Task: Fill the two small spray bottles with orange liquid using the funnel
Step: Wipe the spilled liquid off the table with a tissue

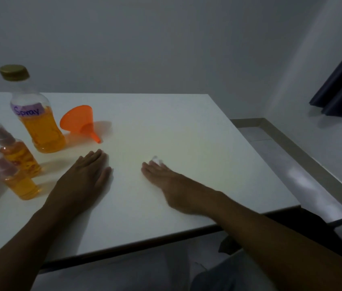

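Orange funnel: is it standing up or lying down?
Lying down. The funnel rests on its side on the white table, its narrow spout touching the tabletop.

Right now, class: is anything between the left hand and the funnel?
Nothing visible: only bare table separates the left hand from the funnel, lying on its side. The large bottle stands beside that path.

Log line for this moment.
left hand: open, flat on white table | right hand: same | orange plastic funnel: on side | small clear spray bottles: capped, orange liquid

Funnel (79, 122) lies right of big bottle (37, 114), sm. bottles (18, 156) in front.
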### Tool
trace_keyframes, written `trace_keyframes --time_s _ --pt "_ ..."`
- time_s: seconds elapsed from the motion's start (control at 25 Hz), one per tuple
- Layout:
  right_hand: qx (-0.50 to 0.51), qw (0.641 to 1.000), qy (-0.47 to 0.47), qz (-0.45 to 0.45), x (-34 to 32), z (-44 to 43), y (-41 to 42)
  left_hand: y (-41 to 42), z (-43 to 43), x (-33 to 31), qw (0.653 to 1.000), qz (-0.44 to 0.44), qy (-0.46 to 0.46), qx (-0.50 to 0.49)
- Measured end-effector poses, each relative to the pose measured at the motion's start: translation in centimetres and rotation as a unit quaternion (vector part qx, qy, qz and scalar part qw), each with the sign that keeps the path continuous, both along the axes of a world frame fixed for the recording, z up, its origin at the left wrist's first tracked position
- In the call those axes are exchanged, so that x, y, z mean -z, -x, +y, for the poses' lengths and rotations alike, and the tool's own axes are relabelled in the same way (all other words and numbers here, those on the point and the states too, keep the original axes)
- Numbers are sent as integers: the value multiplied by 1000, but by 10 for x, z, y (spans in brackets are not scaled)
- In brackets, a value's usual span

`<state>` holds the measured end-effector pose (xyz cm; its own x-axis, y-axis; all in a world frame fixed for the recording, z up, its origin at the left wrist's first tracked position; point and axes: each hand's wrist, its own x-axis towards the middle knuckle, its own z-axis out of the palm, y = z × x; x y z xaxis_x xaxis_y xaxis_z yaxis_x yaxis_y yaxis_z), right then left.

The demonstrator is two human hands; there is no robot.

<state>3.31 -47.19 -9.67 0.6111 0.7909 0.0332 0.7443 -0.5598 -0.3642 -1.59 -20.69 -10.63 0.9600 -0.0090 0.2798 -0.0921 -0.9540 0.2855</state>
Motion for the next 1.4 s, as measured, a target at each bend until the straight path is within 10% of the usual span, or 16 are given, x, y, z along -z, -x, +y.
trace_keyframes --time_s 0.32,0.6,0.8,1.24,1.4 --pt "449 892 43 12 -21 -83 -99 -3 -4 0 1000 0 -7 -11" --pt "210 977 24 19 -27 100 -104 -3 0 -2 1000 -7 13 -22" --pt "33 999 -27 14 -8 77 -33 -2 0 -4 999 -1 19 -27" --pt "199 980 3 -13 -8 3 -58 -2 -5 -5 999 -11 23 -21" --pt "91 996 7 -18 -5 41 -30 -1 -5 -6 1000 -8 16 -21"
